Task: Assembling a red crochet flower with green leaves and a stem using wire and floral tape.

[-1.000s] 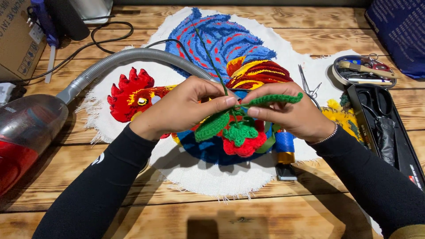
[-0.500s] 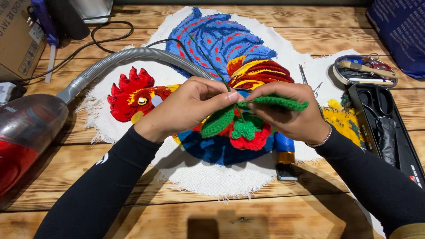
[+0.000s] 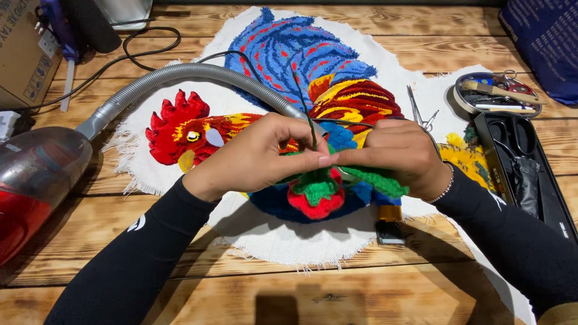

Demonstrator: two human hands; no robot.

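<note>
A small red and green crocheted flower piece [image 3: 317, 194] with green leaves [image 3: 381, 180] hangs between both hands above a tufted rooster rug [image 3: 283, 54] on white backing cloth. My left hand [image 3: 259, 157] pinches the piece from the left, thumb and fingertips meeting the right hand. My right hand [image 3: 400, 153] grips it from the right, with a bracelet on the wrist. A thin dark green strand [image 3: 304, 105] rises from between the fingers.
A grey vacuum hose [image 3: 180, 75] runs across the rug to a red vacuum body [image 3: 33, 186] at left. Scissors [image 3: 419, 111], a round tin with tools [image 3: 497, 93] and a black tray [image 3: 521, 162] lie right. A cardboard box [image 3: 24, 54] stands far left.
Both hands have turned the crocheted piece: the red part now hangs lower and the leaf has swung from above the right hand to below it. The hands have drawn closer together.
</note>
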